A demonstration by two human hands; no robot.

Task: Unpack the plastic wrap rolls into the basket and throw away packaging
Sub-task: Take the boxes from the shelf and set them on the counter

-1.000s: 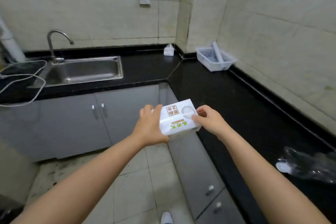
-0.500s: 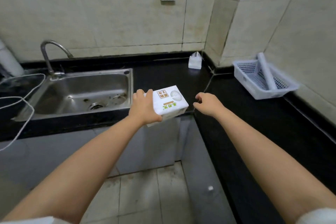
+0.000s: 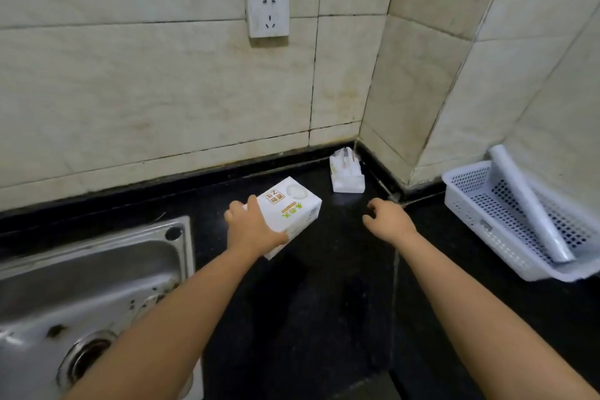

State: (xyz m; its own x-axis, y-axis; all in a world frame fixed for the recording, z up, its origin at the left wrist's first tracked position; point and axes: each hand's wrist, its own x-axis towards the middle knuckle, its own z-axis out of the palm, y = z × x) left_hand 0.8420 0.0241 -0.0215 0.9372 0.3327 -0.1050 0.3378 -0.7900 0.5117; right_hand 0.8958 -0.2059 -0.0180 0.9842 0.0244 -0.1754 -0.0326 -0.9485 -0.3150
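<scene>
Left hand (image 3: 251, 230) grip clamps white box (image 3: 289, 209) above desk (image 3: 324, 302); right hand (image 3: 388, 221) empty, half-curled. Next: open box, roll to basket (image 3: 480, 221) right of grip.

my left hand (image 3: 251, 230) grips the near end of a white box (image 3: 290, 212) with green print, holding it tilted over the black worktop (image 3: 324, 302) just right of the steel sink (image 3: 91, 286). my right hand (image 3: 388, 221) hangs loosely curled and holding nothing, apart from the box, near a small white packet (image 3: 345, 172) standing in the corner below the wall socket (image 3: 267, 11). at the far right a white basket (image 3: 480, 224) sits on the worktop with one roll of plastic wrap (image 3: 526, 201) lying slanted in it.
</scene>
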